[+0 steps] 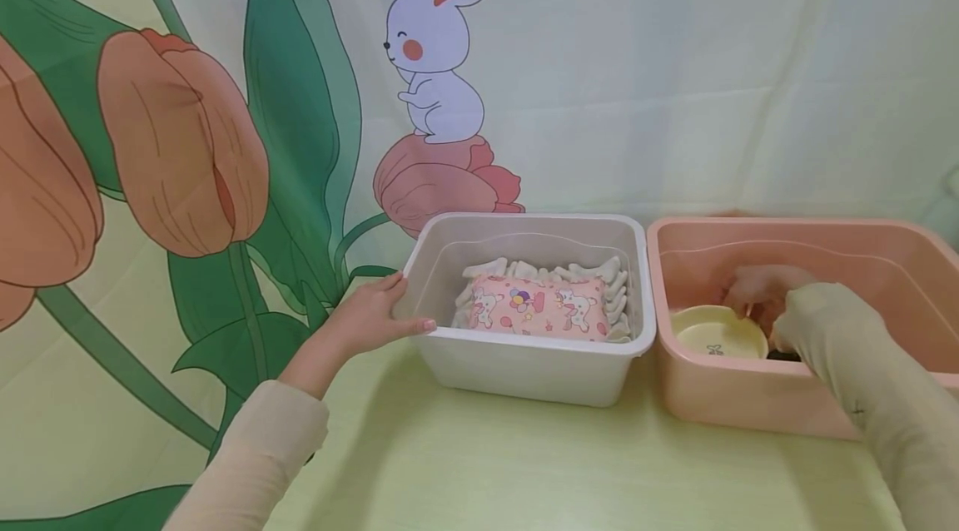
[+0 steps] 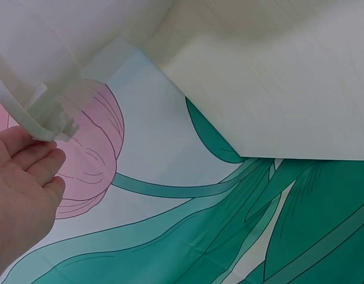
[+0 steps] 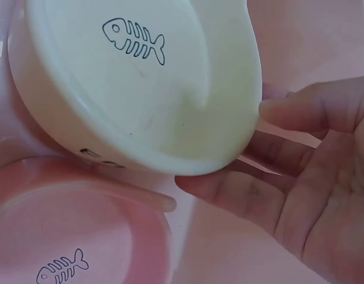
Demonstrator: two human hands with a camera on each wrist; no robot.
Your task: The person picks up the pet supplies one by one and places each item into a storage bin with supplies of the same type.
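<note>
My right hand (image 3: 312, 160) grips the edge of a cream pet bowl (image 3: 152, 106), thumb at its side and fingers curled under the rim. A fish skeleton is printed inside it. That bowl lies tilted within the pink bin (image 1: 749, 373) in the head view. Below it, a pink bowl (image 3: 81, 225) with the same fish print shows in the right wrist view. My left hand (image 1: 375, 315) rests at the near left corner of a white bin (image 1: 524, 364), thumb over the front rim and relaxed fingers against the left side.
Inside the white bin lies a small pink cushion (image 1: 539, 306) with a pale ruffled edge and cartoon animals. Both bins stand side by side on a pale wooden table (image 1: 509, 464). A backdrop (image 1: 637, 98) printed with tulips and a rabbit hangs behind.
</note>
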